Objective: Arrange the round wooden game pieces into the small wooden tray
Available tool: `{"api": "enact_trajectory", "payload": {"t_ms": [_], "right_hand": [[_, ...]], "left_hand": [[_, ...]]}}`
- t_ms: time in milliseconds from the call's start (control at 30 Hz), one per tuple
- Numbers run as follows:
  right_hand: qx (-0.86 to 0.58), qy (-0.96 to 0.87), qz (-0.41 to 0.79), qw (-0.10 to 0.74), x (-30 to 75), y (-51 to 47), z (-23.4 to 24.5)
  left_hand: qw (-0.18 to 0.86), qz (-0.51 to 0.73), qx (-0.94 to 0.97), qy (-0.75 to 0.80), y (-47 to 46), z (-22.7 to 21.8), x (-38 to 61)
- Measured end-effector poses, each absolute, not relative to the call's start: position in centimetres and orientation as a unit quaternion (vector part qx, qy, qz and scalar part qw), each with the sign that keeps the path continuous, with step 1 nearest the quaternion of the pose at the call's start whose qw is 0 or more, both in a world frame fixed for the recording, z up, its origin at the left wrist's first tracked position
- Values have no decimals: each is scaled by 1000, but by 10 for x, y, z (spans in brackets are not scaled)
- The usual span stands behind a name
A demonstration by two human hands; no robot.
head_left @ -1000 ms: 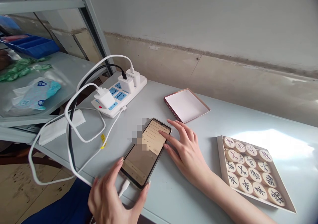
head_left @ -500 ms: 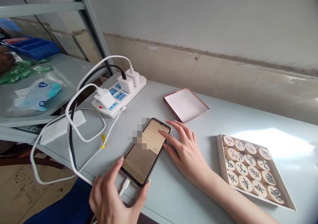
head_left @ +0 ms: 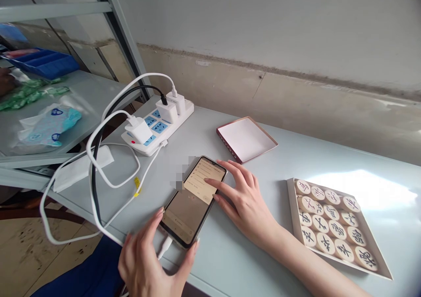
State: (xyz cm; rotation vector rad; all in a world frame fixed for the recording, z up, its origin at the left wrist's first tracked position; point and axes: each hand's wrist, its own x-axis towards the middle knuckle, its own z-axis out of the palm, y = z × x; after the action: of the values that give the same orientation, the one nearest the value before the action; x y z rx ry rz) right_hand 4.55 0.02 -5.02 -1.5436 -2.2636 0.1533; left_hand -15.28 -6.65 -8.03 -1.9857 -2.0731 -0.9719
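A smartphone point(head_left: 192, 200) lies flat on the pale grey table point(head_left: 263, 262) with its screen lit and a white cable plugged into its near end. My left hand point(head_left: 149, 259) cups the phone's near end, thumb at the right edge and fingers at the left edge. My right hand point(head_left: 241, 198) rests on the table at the phone's right side, fingers spread, with the index fingertip over the upper part of the screen.
A white power strip point(head_left: 158, 123) with three chargers and looping white and black cables sits at the table's left. A shallow empty box lid point(head_left: 246, 139) lies behind the phone. A box of round chess pieces point(head_left: 333, 227) is at right. A shelf point(head_left: 82, 95) with bags stands left.
My right index finger has slid a little left and down across the screen. The left hand and the phone have stayed put.
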Motion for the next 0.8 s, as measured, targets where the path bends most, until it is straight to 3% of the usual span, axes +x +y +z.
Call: {"api": "enact_trajectory", "payload": {"t_ms": [800], "right_hand": [[-585, -782, 37, 211, 45, -2, -49]], "left_hand": [[53, -305, -655, -689, -69, -79, -152]]}}
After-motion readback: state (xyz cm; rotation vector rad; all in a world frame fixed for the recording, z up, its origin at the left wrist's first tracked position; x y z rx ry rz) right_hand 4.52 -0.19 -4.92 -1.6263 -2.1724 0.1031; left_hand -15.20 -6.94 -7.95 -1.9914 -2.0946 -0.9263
